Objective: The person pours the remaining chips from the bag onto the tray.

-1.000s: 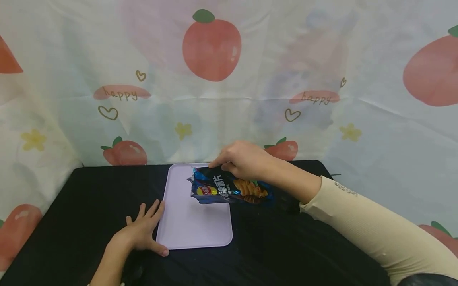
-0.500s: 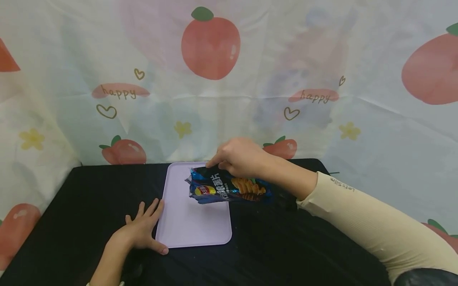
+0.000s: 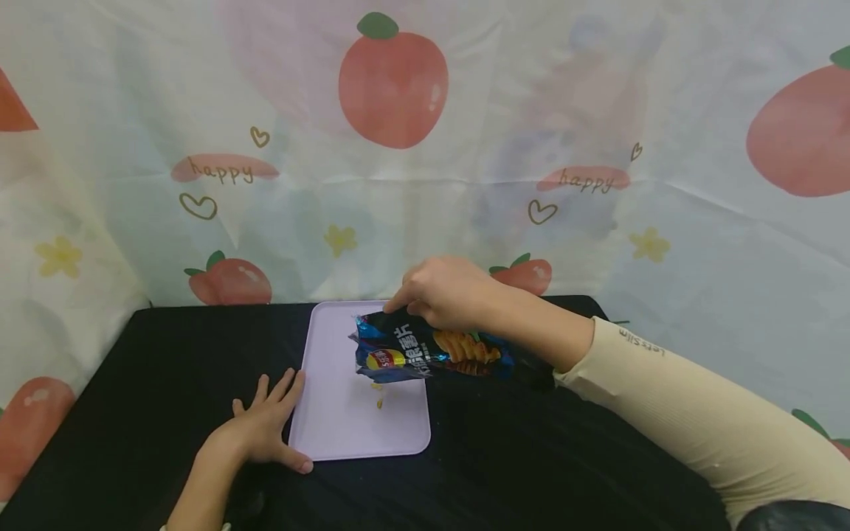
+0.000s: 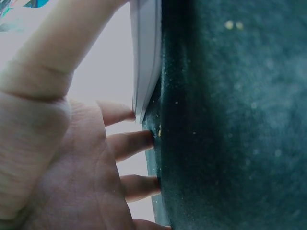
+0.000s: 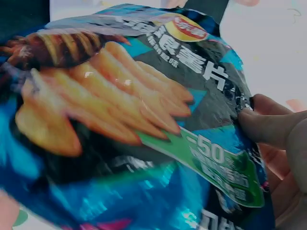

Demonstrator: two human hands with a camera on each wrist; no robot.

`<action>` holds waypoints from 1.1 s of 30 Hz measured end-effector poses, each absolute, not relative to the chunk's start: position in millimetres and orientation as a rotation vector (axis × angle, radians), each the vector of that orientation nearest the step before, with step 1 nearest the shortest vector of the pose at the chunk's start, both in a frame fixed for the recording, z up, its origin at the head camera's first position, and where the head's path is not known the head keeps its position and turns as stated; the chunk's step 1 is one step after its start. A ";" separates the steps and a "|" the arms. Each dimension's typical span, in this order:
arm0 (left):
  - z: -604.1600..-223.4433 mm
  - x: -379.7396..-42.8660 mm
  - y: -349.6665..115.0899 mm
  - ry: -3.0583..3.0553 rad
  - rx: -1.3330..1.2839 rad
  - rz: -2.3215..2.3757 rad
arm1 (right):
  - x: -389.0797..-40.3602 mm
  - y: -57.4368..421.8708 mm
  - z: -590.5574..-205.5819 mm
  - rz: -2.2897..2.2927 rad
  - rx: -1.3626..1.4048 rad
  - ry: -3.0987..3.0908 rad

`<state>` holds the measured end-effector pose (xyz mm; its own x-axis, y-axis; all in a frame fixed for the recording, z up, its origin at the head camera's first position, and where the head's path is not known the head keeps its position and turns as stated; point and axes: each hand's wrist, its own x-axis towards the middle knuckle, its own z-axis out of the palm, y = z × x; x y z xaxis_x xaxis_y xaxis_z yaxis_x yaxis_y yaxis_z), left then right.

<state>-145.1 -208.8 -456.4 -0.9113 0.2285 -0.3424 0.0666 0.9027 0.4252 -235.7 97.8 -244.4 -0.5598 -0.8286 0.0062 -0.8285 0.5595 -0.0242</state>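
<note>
My right hand (image 3: 448,293) pinches the edge of a blue and black bag of potato chips (image 3: 425,350) between thumb and fingers. Held on its side above the tray, the bag has its torn end toward the left. Below that end a few small yellow chip pieces (image 3: 379,403) show against the pale purple tray (image 3: 332,413). In the right wrist view the bag's printed front (image 5: 158,100) fills much of the picture, with the thumb (image 5: 268,125) pressed on its edge. My left hand (image 3: 262,431) lies spread at the tray's left side, thumb by the near corner and fingertips at the rim (image 4: 147,52).
A black cloth (image 3: 531,450) covers the table under the tray. Behind it hangs a pale curtain (image 3: 425,199) printed with fruit. Some tiny crumbs (image 4: 235,25) dot the cloth in the left wrist view.
Small yellow chip pieces have appeared below the bag's torn end. The bag has shifted and tilted slightly, its left end a little lower. My left hand stays put.
</note>
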 end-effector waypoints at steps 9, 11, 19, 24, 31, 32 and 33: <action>-454.3 -147.0 -209.1 2.670 0.215 0.583 | -234.6 99.5 -241.9 -0.038 -1.464 2.790; -454.7 -146.9 -209.0 2.668 0.207 0.587 | -235.0 100.6 -241.4 -0.043 -1.465 2.793; -455.1 -145.7 -209.6 2.666 0.202 0.591 | -233.9 103.0 -239.0 -0.033 -1.483 2.796; -454.4 -144.9 -209.5 2.672 0.209 0.593 | -233.1 103.4 -237.2 0.000 -1.472 2.790; -454.4 -145.2 -209.8 2.673 0.216 0.593 | -233.5 105.8 -234.7 0.017 -1.496 2.787; -454.2 -145.3 -209.8 2.673 0.215 0.594 | -233.5 106.3 -233.9 0.016 -1.491 2.793; -454.1 -145.6 -209.9 2.673 0.214 0.596 | -233.5 106.8 -233.0 0.013 -1.484 2.798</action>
